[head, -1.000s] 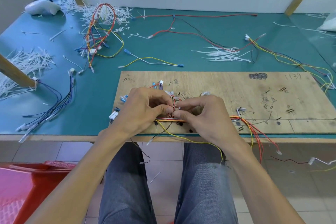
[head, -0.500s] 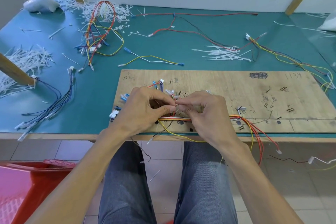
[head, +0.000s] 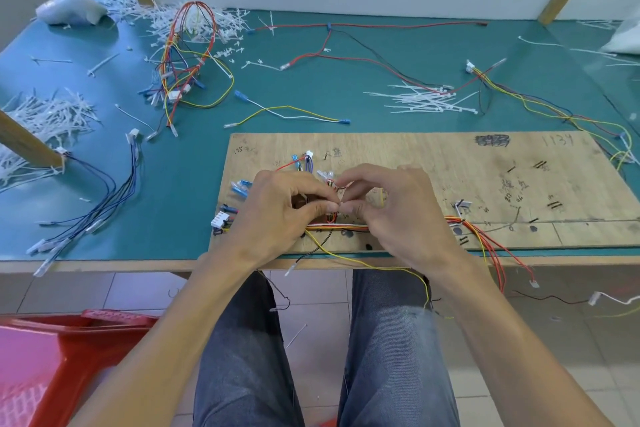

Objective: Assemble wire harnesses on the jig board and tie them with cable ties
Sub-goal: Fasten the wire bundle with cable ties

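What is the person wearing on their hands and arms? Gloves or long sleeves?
No gloves. The left hand and right hand are bare, with no ring, watch or bracelet that I can see. Both forearms are bare too; no sleeve shows in the picture. The only clothing in view is blue-grey jeans on the legs.

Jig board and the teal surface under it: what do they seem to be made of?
Jig board: bare, matt wood, probably plywood; pale streaky grain, with ink marks on it. Teal table mat: smooth with a faint sheen, likely rubber or vinyl, though the look leaves it open.
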### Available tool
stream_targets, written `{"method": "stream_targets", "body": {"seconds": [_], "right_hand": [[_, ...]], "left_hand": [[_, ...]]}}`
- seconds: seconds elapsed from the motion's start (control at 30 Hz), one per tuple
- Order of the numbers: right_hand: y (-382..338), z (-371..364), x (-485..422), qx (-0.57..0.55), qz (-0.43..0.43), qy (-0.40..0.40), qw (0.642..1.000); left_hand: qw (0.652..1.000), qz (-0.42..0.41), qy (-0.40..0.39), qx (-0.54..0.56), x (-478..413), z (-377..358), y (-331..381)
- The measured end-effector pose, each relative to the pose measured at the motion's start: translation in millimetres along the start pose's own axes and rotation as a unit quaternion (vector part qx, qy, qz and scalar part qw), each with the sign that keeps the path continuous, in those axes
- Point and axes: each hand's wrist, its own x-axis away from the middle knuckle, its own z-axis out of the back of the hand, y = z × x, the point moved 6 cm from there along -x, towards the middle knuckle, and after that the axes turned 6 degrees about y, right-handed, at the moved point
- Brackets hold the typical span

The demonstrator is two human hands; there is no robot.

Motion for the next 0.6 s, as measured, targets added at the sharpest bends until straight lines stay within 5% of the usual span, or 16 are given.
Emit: {"method": "stream_targets", "body": {"seconds": [0.4,0.6], "right_hand": [[-15.5,2.3,-1.8,0.065,-0.017,-0.054,0.996],[-28.9,1.2,-8.0,0.194,0.032,-0.099,0.976]], "left_hand": [[1.000,-0.014,0.011,-0.019,2.6,1.4,7.3],[0.999,-0.017,-0.006,-0.052,0.6,0.1,8.2]]}}
